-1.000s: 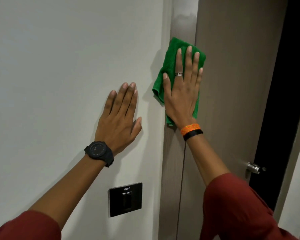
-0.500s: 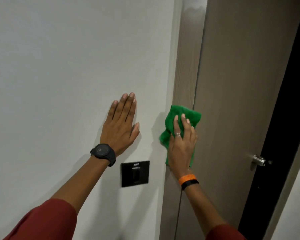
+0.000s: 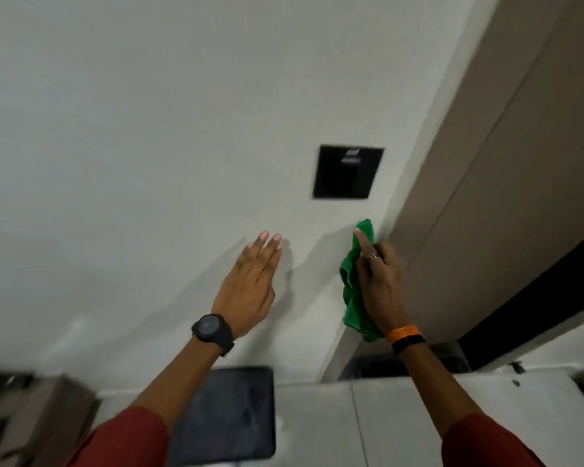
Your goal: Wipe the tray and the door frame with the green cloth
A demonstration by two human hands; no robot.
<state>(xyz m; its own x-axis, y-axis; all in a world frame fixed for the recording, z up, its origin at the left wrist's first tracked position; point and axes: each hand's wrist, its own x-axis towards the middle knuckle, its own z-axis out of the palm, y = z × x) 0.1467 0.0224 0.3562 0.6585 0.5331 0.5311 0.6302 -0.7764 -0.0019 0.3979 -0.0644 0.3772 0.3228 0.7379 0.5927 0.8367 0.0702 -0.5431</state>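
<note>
My right hand (image 3: 380,284) presses the green cloth (image 3: 353,288) against the brown door frame (image 3: 415,237), low down below the black wall plate. The cloth bunches out to the left of my fingers and hangs past my wrist. My left hand (image 3: 250,284) lies flat on the white wall with fingers together, to the left of the cloth. A dark tray (image 3: 230,412) lies on the floor below, between my forearms, partly hidden by my left arm.
A black switch plate (image 3: 348,171) sits on the white wall (image 3: 132,146) above the cloth. The brown door (image 3: 506,197) stands ajar to the right with a dark gap (image 3: 536,291) beside it. A brown box-like object (image 3: 48,409) is at lower left on the pale tiled floor (image 3: 385,419).
My right hand has slid the cloth down the door frame from above the switch plate to below it. My view has tilted downward; the floor and tray now show.
</note>
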